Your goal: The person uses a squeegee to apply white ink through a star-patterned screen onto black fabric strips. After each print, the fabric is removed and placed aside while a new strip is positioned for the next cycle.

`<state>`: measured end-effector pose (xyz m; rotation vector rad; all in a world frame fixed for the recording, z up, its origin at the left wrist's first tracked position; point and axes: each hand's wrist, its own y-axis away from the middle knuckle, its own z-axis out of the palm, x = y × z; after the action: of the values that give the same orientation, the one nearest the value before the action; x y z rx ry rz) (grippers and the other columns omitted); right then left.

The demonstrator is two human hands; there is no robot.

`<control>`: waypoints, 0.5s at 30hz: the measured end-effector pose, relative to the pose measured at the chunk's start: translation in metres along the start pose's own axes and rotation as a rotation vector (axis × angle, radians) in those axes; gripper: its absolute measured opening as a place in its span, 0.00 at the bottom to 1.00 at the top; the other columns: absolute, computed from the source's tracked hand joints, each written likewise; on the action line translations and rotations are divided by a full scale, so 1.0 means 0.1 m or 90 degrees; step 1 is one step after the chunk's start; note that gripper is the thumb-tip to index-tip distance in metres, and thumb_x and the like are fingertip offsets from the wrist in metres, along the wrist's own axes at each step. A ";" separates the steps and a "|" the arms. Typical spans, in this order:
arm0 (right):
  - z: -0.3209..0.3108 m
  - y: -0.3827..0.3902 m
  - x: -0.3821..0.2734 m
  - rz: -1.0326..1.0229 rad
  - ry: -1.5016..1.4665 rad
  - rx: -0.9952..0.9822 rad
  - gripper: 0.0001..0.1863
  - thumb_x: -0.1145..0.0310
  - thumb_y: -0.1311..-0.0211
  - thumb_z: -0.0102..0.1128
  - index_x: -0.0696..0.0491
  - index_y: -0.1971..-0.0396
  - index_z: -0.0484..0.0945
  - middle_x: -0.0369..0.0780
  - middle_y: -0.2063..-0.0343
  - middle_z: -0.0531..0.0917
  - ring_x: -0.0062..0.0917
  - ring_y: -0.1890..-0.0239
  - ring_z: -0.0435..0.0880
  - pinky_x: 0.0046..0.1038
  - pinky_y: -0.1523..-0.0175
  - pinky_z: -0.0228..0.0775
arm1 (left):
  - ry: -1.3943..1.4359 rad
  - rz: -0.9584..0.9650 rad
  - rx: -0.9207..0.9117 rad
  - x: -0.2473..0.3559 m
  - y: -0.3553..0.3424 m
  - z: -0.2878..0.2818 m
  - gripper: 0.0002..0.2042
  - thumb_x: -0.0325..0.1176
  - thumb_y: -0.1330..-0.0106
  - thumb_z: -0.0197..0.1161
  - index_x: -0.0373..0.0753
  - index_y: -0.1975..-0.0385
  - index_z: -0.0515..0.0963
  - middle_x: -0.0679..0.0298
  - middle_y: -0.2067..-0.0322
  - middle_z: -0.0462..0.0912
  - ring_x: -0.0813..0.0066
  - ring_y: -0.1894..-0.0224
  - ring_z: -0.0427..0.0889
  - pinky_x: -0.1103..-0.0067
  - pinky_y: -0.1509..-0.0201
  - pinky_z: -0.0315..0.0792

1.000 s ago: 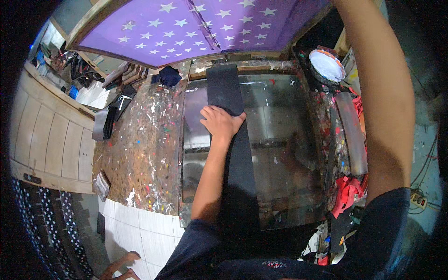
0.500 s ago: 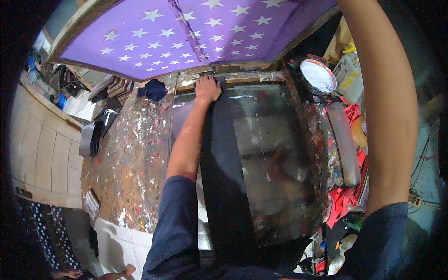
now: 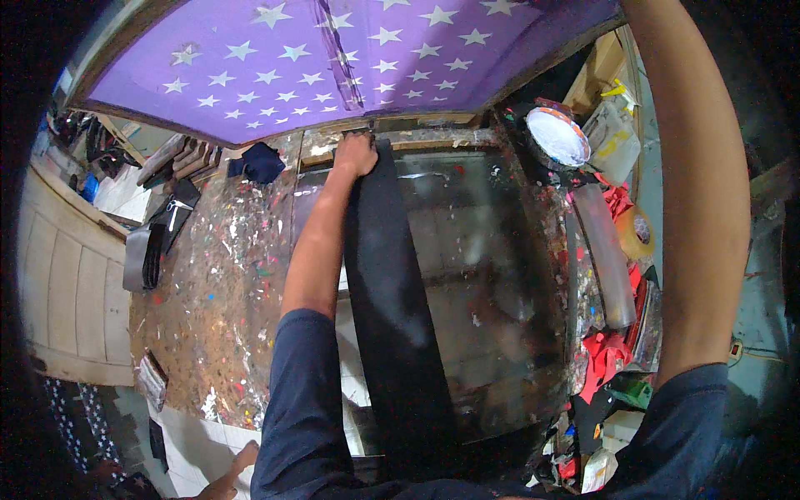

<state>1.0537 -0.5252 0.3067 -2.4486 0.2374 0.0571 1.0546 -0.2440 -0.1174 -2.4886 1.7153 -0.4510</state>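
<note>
A long black strip point(image 3: 392, 275), apparently cloth, runs from the far edge of the dark, glossy board point(image 3: 500, 275) toward my body. My left hand point(image 3: 358, 154) is at the strip's far left corner, fingers curled over it. Beyond it, a printing screen point(image 3: 367, 62) with purple mesh, white stars and a wooden frame stands tilted up. My right forearm point(image 3: 700, 183) reaches up along the right side to the screen's upper right corner; the hand itself is beyond the picture's top.
Right of the board are a tub of white paste point(image 3: 557, 136), a clear roll point(image 3: 604, 254), crumpled red scraps point(image 3: 604, 362) and a tape roll point(image 3: 637, 233). On the paint-spattered table point(image 3: 217, 308) lie a dark cloth point(image 3: 258, 162) and folded black pieces point(image 3: 146, 254). Another person's foot point(image 3: 242, 467) shows lower left.
My left hand's fingers have curled in at the strip's far end, where they lay flatter before. The strip's far end sits slightly further left. The whole view has shifted a little.
</note>
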 end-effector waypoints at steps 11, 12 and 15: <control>-0.04 0.17 -0.04 -0.024 -0.080 -0.013 0.66 0.38 0.68 0.83 0.74 0.37 0.67 0.59 0.41 0.77 0.43 0.40 0.79 0.32 0.33 0.67 | 0.118 0.090 0.022 0.36 0.33 -0.20 0.14 0.34 0.30 0.54 0.31 0.53 0.78 0.41 0.54 0.83 0.41 0.46 0.79 0.53 0.39 0.69; -0.02 0.12 -0.05 -0.033 -0.069 -0.013 0.66 0.38 0.69 0.82 0.74 0.36 0.67 0.59 0.41 0.77 0.43 0.40 0.79 0.32 0.33 0.67 | 0.101 0.125 0.087 0.45 0.39 -0.27 0.11 0.33 0.29 0.54 0.32 0.57 0.77 0.43 0.57 0.83 0.42 0.49 0.79 0.53 0.43 0.69; 0.05 -0.02 -0.03 -0.075 0.081 -0.001 0.68 0.35 0.69 0.81 0.74 0.36 0.67 0.59 0.39 0.75 0.43 0.39 0.78 0.33 0.33 0.67 | 0.093 0.204 0.174 0.61 0.53 -0.45 0.09 0.32 0.29 0.54 0.32 0.61 0.77 0.45 0.61 0.82 0.43 0.53 0.79 0.55 0.48 0.68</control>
<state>1.0514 -0.5198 0.3042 -2.4661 0.1492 -0.1504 1.0141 -0.3158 -0.0748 -1.9926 1.9109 -0.7876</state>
